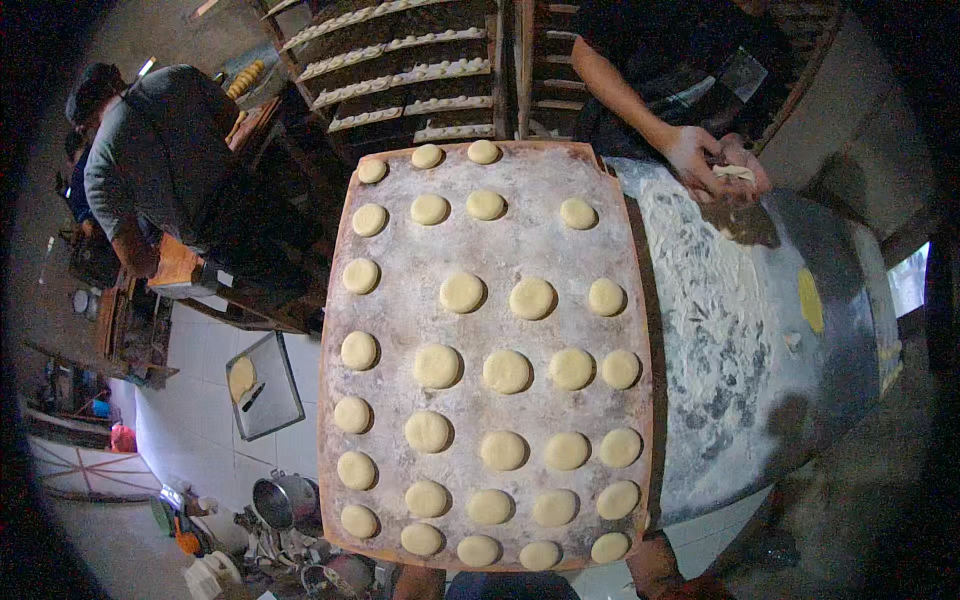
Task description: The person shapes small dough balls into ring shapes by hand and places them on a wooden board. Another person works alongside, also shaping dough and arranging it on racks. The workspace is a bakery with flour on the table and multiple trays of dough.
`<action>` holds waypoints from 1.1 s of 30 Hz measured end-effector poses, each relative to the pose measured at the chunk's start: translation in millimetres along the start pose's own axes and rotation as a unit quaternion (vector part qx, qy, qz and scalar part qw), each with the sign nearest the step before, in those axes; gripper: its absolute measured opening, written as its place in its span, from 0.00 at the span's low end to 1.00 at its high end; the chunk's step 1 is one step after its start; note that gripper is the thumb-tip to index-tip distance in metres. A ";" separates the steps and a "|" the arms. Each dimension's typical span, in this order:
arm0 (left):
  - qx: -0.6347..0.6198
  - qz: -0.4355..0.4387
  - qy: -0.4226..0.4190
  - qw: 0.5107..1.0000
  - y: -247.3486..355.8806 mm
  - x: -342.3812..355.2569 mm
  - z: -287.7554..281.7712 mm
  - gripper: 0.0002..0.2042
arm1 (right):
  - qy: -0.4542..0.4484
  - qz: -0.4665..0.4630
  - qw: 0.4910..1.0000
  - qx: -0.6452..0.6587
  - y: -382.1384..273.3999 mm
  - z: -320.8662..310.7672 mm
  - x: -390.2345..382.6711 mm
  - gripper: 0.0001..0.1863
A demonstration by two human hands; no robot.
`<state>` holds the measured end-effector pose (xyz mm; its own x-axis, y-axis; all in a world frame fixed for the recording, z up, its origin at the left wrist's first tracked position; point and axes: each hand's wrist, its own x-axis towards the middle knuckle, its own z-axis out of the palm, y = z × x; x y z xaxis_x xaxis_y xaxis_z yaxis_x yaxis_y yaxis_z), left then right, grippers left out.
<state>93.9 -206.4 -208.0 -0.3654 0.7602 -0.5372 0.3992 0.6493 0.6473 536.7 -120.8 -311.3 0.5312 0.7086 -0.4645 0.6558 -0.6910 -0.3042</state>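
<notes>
A floured wooden board (530,250) with many flat, round pale dough pieces (505,370) fills the centre. My left hand (418,578) holds it at the lower left, largely hidden beneath it. My right hand (650,562) grips its lower right edge, fingers partly out of sight. Just right of the board is a steel worktop (710,420) streaked with flour, with a yellow patch (810,300) on it.
Racks (400,65) of dough trays stand ahead. A co-worker's hands (715,165) hold dough at upper right; another person (170,150) works at left. Pots (285,500) and a framed tray (268,385) lie at lower left.
</notes>
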 end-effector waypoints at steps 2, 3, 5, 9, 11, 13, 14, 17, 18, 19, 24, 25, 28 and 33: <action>0.008 -0.012 -0.013 1.000 2.5 -6.4 -8.5 0.10 | 0.000 -0.008 1.000 -0.004 -2.6 0.1 -2.2 0.21; 0.020 -0.010 -0.032 0.999 6.6 -3.0 -16.8 0.10 | 0.004 0.005 1.000 0.001 0.5 2.9 -6.5 0.21; 0.050 -0.013 -0.081 0.995 12.3 -5.7 -39.1 0.09 | 0.010 0.018 1.000 0.005 6.6 4.3 -16.6 0.20; 0.102 -0.055 -0.238 0.964 4.1 -73.8 -104.7 0.09 | -0.003 -0.019 1.000 -0.004 0.8 19.9 -10.3 0.18; 0.128 -0.034 -0.328 0.936 6.6 -82.5 -127.7 0.09 | 0.012 -0.032 0.999 0.029 -12.7 22.6 -14.8 0.18; 0.151 -0.029 -0.386 0.909 24.1 -92.9 -141.2 0.09 | 0.010 -0.049 0.996 0.078 -29.0 8.8 -34.6 0.17; 0.158 -0.026 -0.408 0.899 34.0 -95.5 -142.8 0.09 | 0.011 -0.061 0.990 0.124 -37.8 3.4 -47.4 0.16; 0.158 0.004 -0.449 0.879 74.5 -81.8 -128.7 0.09 | 0.018 -0.105 0.969 0.224 -53.6 -55.1 -115.3 0.15; 0.145 0.015 -0.447 0.882 91.5 -86.0 -126.1 0.09 | 0.011 -0.147 0.960 0.238 -59.4 -87.6 -147.8 0.15; 0.127 0.021 -0.439 0.889 111.9 -91.3 -126.5 0.09 | 0.010 -0.200 0.949 0.244 -65.9 -117.7 -175.0 0.15; 0.086 0.184 -0.146 0.968 227.7 -132.1 -95.7 0.17 | 0.052 -0.437 0.892 0.104 -139.2 -217.6 -239.4 0.14; 0.072 0.323 -0.066 0.941 252.2 -131.9 -80.9 0.20 | 0.040 -0.426 0.903 0.045 -177.7 -234.7 -240.5 0.16; 0.209 0.434 -0.012 0.876 251.4 -121.3 -31.2 0.21 | 0.004 -0.474 0.880 -0.013 -182.8 -220.4 -227.6 0.19; 0.248 0.372 -0.019 0.894 266.9 -125.9 -7.3 0.18 | -0.063 -0.423 0.904 0.024 -176.0 -226.5 -214.8 0.20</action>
<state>240.4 -128.9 36.3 0.1819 0.9799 -0.0822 0.8469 -0.1136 0.5195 428.7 -119.0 30.3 -0.2169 0.9662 -0.1391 0.7725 0.0828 -0.6295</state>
